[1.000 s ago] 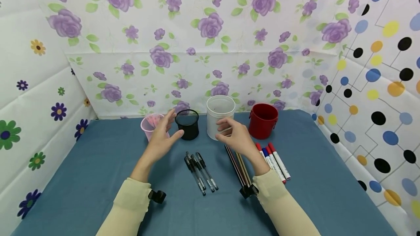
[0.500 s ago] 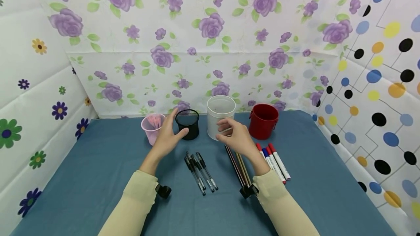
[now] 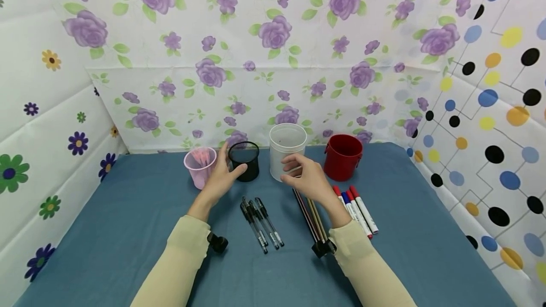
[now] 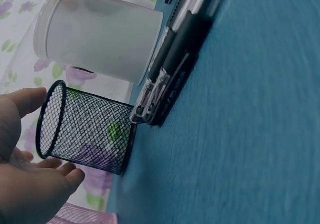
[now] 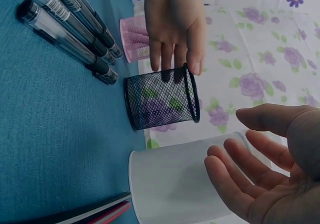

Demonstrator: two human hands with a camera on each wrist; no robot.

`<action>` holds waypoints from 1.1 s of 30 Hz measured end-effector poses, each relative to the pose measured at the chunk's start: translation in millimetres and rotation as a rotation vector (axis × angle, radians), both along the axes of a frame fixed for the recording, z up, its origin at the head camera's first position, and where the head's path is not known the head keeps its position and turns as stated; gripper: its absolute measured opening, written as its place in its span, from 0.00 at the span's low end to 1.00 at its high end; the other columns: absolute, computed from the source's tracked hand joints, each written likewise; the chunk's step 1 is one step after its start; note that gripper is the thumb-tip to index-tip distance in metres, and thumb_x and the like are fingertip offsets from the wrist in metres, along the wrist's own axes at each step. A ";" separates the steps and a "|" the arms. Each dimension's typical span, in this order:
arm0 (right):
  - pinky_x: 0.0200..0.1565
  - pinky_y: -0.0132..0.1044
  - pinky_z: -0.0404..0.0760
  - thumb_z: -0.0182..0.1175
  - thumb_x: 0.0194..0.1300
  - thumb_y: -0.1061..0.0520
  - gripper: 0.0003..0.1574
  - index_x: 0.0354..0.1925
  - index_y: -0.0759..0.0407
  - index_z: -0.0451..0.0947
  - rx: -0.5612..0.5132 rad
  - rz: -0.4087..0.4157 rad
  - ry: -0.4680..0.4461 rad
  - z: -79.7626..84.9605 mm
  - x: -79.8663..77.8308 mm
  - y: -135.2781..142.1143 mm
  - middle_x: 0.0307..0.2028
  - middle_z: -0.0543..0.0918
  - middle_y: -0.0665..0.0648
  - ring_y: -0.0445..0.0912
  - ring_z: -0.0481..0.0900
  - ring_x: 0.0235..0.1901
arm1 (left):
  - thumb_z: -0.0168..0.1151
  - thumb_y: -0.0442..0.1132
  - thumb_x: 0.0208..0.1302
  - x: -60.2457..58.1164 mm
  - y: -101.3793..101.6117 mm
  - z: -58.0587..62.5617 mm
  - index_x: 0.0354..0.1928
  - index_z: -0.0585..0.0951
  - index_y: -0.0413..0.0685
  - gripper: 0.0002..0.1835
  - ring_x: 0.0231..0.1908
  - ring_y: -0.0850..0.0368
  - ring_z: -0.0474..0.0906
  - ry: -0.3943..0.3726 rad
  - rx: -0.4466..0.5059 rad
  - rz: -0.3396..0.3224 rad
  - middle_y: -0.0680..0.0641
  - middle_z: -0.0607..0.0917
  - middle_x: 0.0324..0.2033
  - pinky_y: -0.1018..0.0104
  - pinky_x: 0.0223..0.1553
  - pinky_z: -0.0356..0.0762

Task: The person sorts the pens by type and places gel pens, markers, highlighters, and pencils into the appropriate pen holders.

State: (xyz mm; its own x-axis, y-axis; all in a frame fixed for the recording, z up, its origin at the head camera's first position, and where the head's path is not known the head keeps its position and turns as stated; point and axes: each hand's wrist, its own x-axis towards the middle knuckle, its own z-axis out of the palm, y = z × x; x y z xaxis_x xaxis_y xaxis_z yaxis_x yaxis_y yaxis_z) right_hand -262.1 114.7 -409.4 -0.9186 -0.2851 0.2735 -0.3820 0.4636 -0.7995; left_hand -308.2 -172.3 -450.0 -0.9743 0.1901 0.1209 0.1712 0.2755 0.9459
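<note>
The left grip (image 4: pixel 25 186) is spread beside a black mesh cup (image 4: pixel 92 129).

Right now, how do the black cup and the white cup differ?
The black cup has see-through mesh walls, while the white cup has solid-looking ones. The black cup is shorter and narrower; the white cup is taller and wider. Both stand upright on the blue cloth.

The head view looks down across the blue cloth-covered worktop (image 3: pixel 111 231); closer, sideways-turned wrist views share the black cylindrical mesh cup (image 4: pixel 90 126).
</note>
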 end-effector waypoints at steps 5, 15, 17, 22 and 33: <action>0.50 0.49 0.89 0.73 0.68 0.61 0.24 0.61 0.62 0.81 0.003 0.009 0.008 -0.8 -0.1 0.0 0.51 0.88 0.62 0.54 0.89 0.47 | 0.59 0.45 0.82 -3.0 -0.3 -2.3 0.86 0.33 0.58 0.50 0.85 0.44 0.35 -0.060 0.108 -0.015 0.43 0.36 0.86 0.45 0.83 0.41; 0.50 0.49 0.89 0.73 0.68 0.61 0.24 0.60 0.63 0.81 0.015 0.016 0.005 -3.5 -2.9 0.0 0.51 0.88 0.62 0.54 0.89 0.47 | 0.57 0.48 0.83 -8.8 -8.4 -11.9 0.86 0.37 0.47 0.48 0.84 0.42 0.37 -0.084 0.128 -0.049 0.39 0.43 0.85 0.46 0.83 0.42; 0.50 0.49 0.89 0.73 0.68 0.61 0.24 0.60 0.63 0.81 0.015 0.012 0.001 -3.8 -3.2 -0.6 0.51 0.88 0.61 0.54 0.89 0.47 | 0.56 0.48 0.83 -9.1 -10.6 -13.2 0.86 0.38 0.46 0.47 0.84 0.41 0.37 -0.085 0.121 -0.053 0.39 0.44 0.85 0.45 0.82 0.42; 0.50 0.49 0.89 0.73 0.69 0.60 0.24 0.60 0.63 0.81 0.016 0.018 0.002 -4.7 -3.1 -1.1 0.51 0.88 0.61 0.54 0.89 0.47 | 0.54 0.48 0.84 -8.9 -13.2 -16.0 0.87 0.39 0.50 0.44 0.84 0.40 0.38 -0.101 0.119 -0.049 0.39 0.45 0.85 0.43 0.82 0.44; 0.50 0.50 0.89 0.73 0.69 0.60 0.24 0.60 0.63 0.81 0.018 0.024 0.003 -6.4 -2.9 -2.8 0.50 0.88 0.62 0.55 0.89 0.47 | 0.51 0.50 0.86 -10.5 -11.0 -30.2 0.87 0.43 0.52 0.40 0.84 0.42 0.39 -0.088 0.166 -0.075 0.39 0.46 0.85 0.40 0.81 0.45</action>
State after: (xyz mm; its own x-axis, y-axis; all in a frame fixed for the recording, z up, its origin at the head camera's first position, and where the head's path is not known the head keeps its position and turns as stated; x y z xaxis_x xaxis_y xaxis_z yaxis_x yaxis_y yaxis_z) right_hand -265.0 111.8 -415.8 -0.9108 -0.3116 0.2709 -0.3953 0.4684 -0.7902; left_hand -318.7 -183.3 -480.2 -0.9663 0.2471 0.0717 0.1000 0.1040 0.9895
